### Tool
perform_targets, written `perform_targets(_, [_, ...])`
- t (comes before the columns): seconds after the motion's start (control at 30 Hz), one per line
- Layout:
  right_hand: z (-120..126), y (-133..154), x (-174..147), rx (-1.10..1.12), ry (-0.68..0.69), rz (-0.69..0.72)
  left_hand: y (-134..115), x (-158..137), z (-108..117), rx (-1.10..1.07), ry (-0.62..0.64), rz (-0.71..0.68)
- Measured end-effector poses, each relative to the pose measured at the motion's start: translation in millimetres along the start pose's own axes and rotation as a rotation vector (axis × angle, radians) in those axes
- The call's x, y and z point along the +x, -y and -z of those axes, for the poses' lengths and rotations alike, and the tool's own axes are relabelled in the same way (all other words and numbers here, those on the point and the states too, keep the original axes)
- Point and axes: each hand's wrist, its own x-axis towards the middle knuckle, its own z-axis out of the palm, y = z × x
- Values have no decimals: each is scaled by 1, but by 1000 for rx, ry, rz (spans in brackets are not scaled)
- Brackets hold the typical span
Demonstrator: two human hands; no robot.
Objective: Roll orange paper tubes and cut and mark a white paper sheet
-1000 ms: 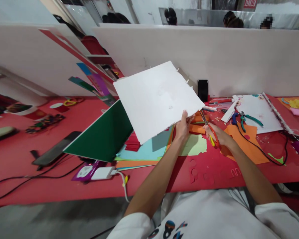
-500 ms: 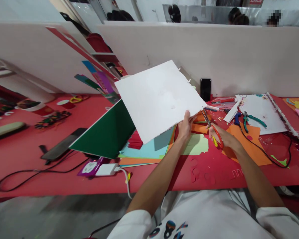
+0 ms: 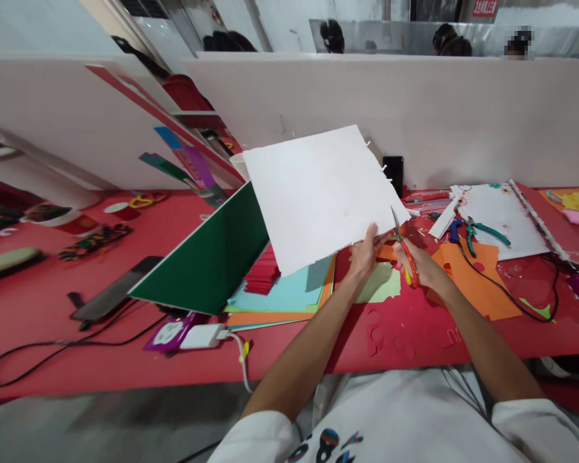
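Note:
A large white board (image 3: 318, 196) with small ragged bits along its right edge is tilted up above the table. My left hand (image 3: 365, 252) grips its lower edge near the right corner, thumb on the face and the other fingers behind it. Scissors (image 3: 413, 270) with red and yellow handles are in my right hand (image 3: 417, 262). Their blades point up and lie at the board's lower right corner; whether they cut into it I cannot tell. Beneath the board are coloured paper sheets (image 3: 270, 316), a stack of red pieces (image 3: 260, 273) and pale green paper (image 3: 381, 283).
A green board (image 3: 207, 251) leans at the left of the paper. Pliers (image 3: 485, 233), a cut orange sheet (image 3: 487, 289) and a decorated white sheet (image 3: 516, 218) lie at right. A black phone (image 3: 394, 172) stands against the white partition (image 3: 463, 116). Cables cross the red table (image 3: 101, 360).
The white board has shifted right and turned slightly in my left hand. The scissors, in my right hand, have come closer to its lower right corner, and their handles look closer together.

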Motion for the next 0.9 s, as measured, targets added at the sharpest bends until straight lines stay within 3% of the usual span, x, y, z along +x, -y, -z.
perform_targets(0.17, [-4, 0, 3, -69, -55, -48, -1, 0, 0, 7, -21, 3])
perform_targets(0.9, [-13, 1, 3, -205, -158, -3, 2, 8, 3, 17, -35, -40])
